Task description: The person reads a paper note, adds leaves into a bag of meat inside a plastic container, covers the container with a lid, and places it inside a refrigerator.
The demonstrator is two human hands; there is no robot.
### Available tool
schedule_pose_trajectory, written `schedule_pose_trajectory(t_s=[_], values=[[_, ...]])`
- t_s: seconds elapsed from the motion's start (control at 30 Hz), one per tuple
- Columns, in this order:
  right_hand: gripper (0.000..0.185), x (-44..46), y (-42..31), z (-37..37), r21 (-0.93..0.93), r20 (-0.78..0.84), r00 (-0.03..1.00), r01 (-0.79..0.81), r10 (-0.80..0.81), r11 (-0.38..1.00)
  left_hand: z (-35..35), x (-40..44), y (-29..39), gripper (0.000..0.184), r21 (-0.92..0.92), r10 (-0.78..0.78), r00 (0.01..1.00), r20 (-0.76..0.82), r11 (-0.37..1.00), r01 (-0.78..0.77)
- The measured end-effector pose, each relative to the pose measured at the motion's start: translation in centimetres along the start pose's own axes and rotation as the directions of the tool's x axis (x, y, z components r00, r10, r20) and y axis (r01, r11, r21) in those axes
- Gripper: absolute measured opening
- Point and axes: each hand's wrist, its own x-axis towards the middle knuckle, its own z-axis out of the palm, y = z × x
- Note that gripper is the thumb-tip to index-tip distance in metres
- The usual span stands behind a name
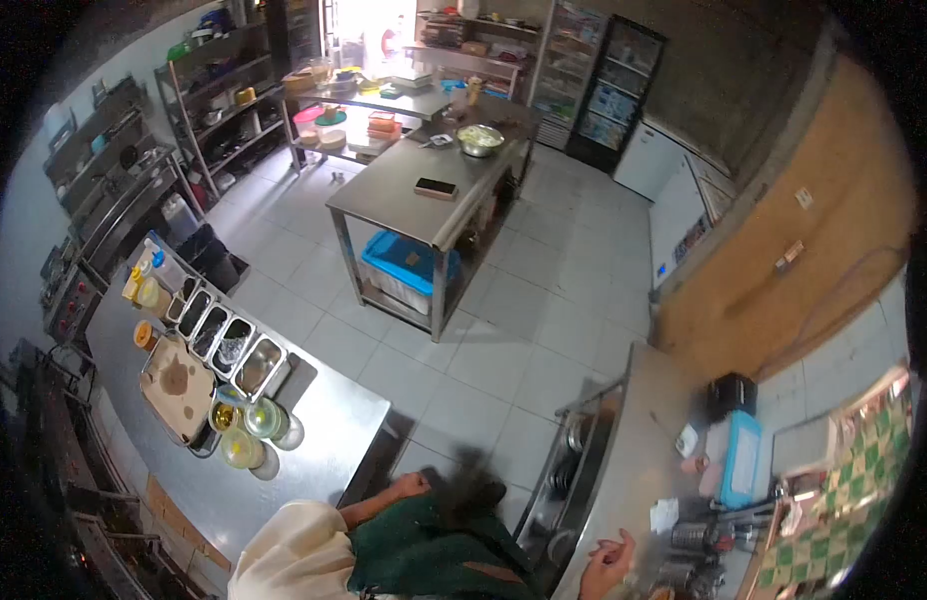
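Observation:
My left hand [412, 485] hangs in front of the dark green apron [424, 545], low in the view, past the corner of the left steel table [324, 420]. Its fingers look curled in, and nothing shows in them. At the lower right, my right hand [609, 565] is by the right steel counter [624, 450], its fingers apart and holding nothing. A small white paper [664, 515] and several glass jars [689, 537] are the things nearest to it.
Metal food pans [259, 367], a stained tray [174, 385] and sauce containers [242, 450] stand on the left table. Ahead, the steel island [384, 190] bears a phone [437, 188] and a bowl [480, 140], with a blue-lidded bin [399, 262] beneath. Fridges [616, 95] stand behind.

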Motion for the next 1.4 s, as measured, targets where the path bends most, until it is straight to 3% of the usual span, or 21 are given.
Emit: schedule_pose_trajectory(t_s=[0.07, 0.1, 0.17, 0.23, 0.27, 0.33, 0.4, 0.47, 0.57, 0.6, 0.73, 0.8, 0.83, 0.9, 0.93, 0.97, 1.07, 1.1, 1.13, 1.27, 1.4], values=[[0.033, 4.0, 3.1, 4.2, 0.105, 0.037, 0.996, 0.079, -0.083, 0.991, 1.2, 2.9, -1.1, 0.042, -0.030, 0.169, 0.985, -0.019, 0.985, -0.170], [0.031, 6.0, 3.1, 6.3, 0.203, 0.046, 0.987, 0.142, -0.155, 0.969, 0.8, 4.4, -1.2, 0.042, -0.027, 0.156, 0.987, -0.038, 0.987, -0.157], [0.031, 10.7, 1.6, 8.4, 0.188, 0.138, 0.984, 0.087, -0.114, 0.978, 0.6, 6.8, -1.8, 0.048, 0.005, 0.169, 0.984, 0.051, 0.986, -0.169], [0.036, 16.1, -0.6, 10.8, 0.108, 0.300, 0.954, -0.057, 0.022, 0.992, -0.3, 9.1, -3.0, 0.055, -0.059, 0.228, 0.974, -0.023, 0.972, -0.229], [0.032, 19.3, 0.5, 13.9, 0.191, 0.187, 0.975, 0.087, -0.123, 0.978, -1.5, 10.0, -2.8, 0.056, -0.046, 0.110, 0.994, 0.019, 0.993, -0.109], [0.030, 26.6, 1.6, 18.2, 0.223, 0.258, 0.943, 0.152, -0.209, 0.963, -4.8, 11.8, -0.6, 0.057, -0.025, -0.016, 0.999, 0.050, 1.000, 0.017], [0.028, 31.5, -0.1, 20.6, 0.261, 0.321, 0.903, 0.204, -0.284, 0.943, -8.7, 11.3, 2.5, 0.057, -0.057, -0.242, 0.968, -0.071, 0.970, 0.238], [0.027, 37.0, -6.4, 23.2, 0.050, 0.447, 0.814, 0.390, -0.370, 0.920, -10.1, 12.3, 3.6, 0.057, -0.105, -0.304, 0.937, -0.174, 0.951, 0.290], [0.026, 44.7, -9.1, 29.4, -0.012, 0.490, 0.757, 0.502, -0.433, 0.865, -14.8, 14.7, 6.7, 0.056, -0.206, -0.428, 0.849, -0.310, 0.902, 0.379], [0.026, 46.4, -12.8, 30.6, 0.020, 0.554, 0.749, 0.425, -0.364, 0.905, -15.4, 15.1, 7.7, 0.055, -0.262, -0.507, 0.801, -0.318, 0.859, 0.439], [0.026, 54.1, -19.8, 36.8, 0.081, 0.657, 0.647, 0.450, -0.387, 0.889, -18.3, 18.8, 7.9, 0.054, -0.412, -0.638, 0.713, -0.292, 0.756, 0.508], [0.030, 58.3, -20.6, 40.9, 0.152, 0.696, 0.524, 0.561, -0.491, 0.814, -18.5, 21.3, 5.9, 0.050, -0.456, -0.709, 0.674, -0.206, 0.679, 0.575], [0.030, 60.2, -20.4, 42.5, 0.147, 0.693, 0.528, 0.563, -0.491, 0.813, -18.7, 22.2, 5.0, 0.048, -0.468, -0.704, 0.700, -0.119, 0.661, 0.586], [0.035, 63.6, -19.2, 45.9, 0.078, 0.766, 0.469, 0.611, -0.439, 0.788, -20.2, 26.7, 6.0, 0.047, -0.470, -0.684, 0.728, -0.045, 0.657, 0.589], [0.035, 65.5, -18.1, 47.6, 0.073, 0.760, 0.483, 0.602, -0.435, 0.796, -21.0, 29.0, 6.2, 0.046, -0.535, -0.713, 0.697, 0.071, 0.563, 0.630], [0.037, 67.3, -16.0, 48.6, -0.018, 0.840, 0.455, 0.567, -0.296, 0.824, -22.3, 30.1, 6.0, 0.045, -0.573, -0.730, 0.654, 0.200, 0.455, 0.682], [0.043, 71.8, -3.4, 50.1, -0.247, 0.910, 0.412, 0.437, 0.052, 0.865, -26.7, 37.5, 7.2, 0.047, -0.646, -0.661, 0.667, 0.345, 0.347, 0.679], [0.040, 72.9, 2.9, 49.7, -0.378, 0.871, 0.482, 0.539, 0.092, 0.753, -28.5, 40.3, 8.1, 0.046, -0.618, -0.637, 0.694, 0.335, 0.408, 0.672], [0.040, 73.9, 8.3, 48.8, -0.452, 0.852, 0.492, 0.513, 0.181, 0.730, -30.6, 44.0, 9.0, 0.046, -0.552, -0.603, 0.742, 0.291, 0.528, 0.645], [0.038, 73.1, 9.0, 41.6, -0.630, 0.630, 0.553, -0.048, 0.545, 0.776, -39.2, 58.7, 14.2, 0.047, -0.214, -0.347, 0.934, 0.085, 0.909, 0.358], [0.036, 73.5, 6.7, 40.5, -0.568, 0.508, 0.546, -0.370, 0.666, 0.736, -46.7, 72.1, 22.0, 0.053, 0.027, -0.111, 0.992, 0.055, 0.994, 0.109]])
